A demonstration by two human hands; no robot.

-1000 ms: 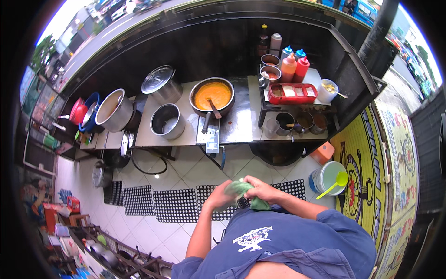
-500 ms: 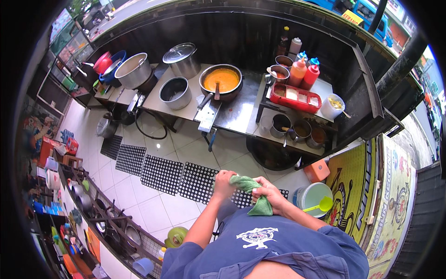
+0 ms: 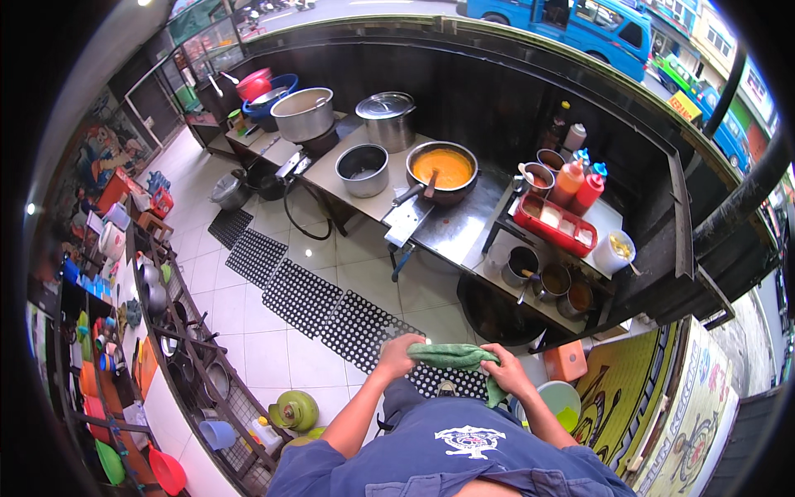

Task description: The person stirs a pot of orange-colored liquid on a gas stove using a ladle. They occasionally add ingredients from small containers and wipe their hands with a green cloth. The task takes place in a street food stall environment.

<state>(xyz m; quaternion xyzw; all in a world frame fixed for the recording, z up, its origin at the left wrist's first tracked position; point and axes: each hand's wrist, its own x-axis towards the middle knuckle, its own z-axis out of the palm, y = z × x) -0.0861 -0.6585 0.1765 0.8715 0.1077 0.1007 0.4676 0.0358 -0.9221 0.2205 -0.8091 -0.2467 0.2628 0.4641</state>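
Note:
A green cloth (image 3: 448, 356) is stretched between my two hands in front of my body, above the dark perforated floor mats. My left hand (image 3: 399, 356) is closed round its left end. The other end is gripped by my right hand (image 3: 508, 369), and a loose corner hangs below that hand. The cloth looks bunched into a thick band. Beyond my hands stands a counter with a pan of orange sauce (image 3: 445, 169), a wooden-handled spoon resting in it. Left of the pan is an uncovered metal pot (image 3: 363, 171).
A lidded pot (image 3: 387, 116) and a large pot (image 3: 302, 114) stand along the counter. At right are a red condiment tray (image 3: 553, 225) and squeeze bottles (image 3: 587, 195). A green gas cylinder (image 3: 295, 411) sits by the left rack. Near my right arm is a bucket (image 3: 553, 394) with a green dipper.
My hands have moved apart, pulling the cloth from a twisted, drooping bunch into a straighter band. The whole view has shifted, so the counter now appears lower and farther right.

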